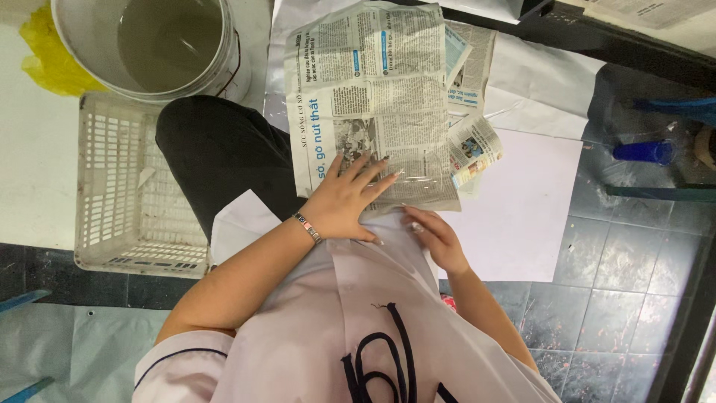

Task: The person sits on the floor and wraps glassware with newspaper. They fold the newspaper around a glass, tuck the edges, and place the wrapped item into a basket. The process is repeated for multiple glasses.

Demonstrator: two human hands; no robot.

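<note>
The newspaper sheet (377,104) lies across the person's lap, beside the white basket (130,186). The left hand (344,201) presses flat on it, fingers spread; the right hand (436,237) pinches its near edge — apparently mid-smoothing, with a fold likely needing steady pressure.

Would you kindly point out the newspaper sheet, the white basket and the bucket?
newspaper sheet (373,97), head view, middle of the page.
white basket (123,186), head view, slatted floor.
bucket (89,52), head view, inner wall.
</note>
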